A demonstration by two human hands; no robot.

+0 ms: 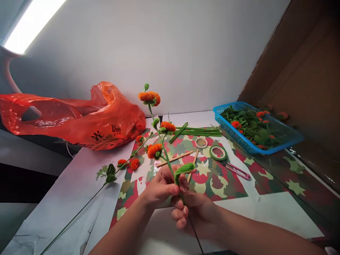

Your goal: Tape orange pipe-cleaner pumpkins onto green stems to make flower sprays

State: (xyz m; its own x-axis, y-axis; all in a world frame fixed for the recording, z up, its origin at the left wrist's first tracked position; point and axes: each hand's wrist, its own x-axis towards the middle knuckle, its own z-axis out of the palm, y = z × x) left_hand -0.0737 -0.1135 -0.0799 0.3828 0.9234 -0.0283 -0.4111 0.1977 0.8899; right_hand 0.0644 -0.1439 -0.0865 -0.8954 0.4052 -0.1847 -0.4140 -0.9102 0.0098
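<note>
A tall artificial flower stem (pixel 168 158) with fuzzy orange blooms and green buds stands upright in front of me, leaning left. My left hand (pixel 162 187) is closed, pinching this stem near the base of a fuzzy green leaf (pixel 186 169). Just below, my right hand (pixel 196 209) is closed round the same stem, its fingers curled under it. From beneath the hands a thin dark wire (pixel 196 232) runs down toward me. Part of the join between leaf and stem is hidden by my fingers.
Another orange flower stem (pixel 111 174) lies at left beside a red plastic bag (pixel 114 120). Green pipe-cleaner stems (pixel 203 131), wooden sticks (pixel 175 158), green tape (pixel 225 153), a white tape roll (pixel 201 143) and pink-handled scissors (pixel 239 172) lie ahead. A blue basket (pixel 240 141) of leaves stands right.
</note>
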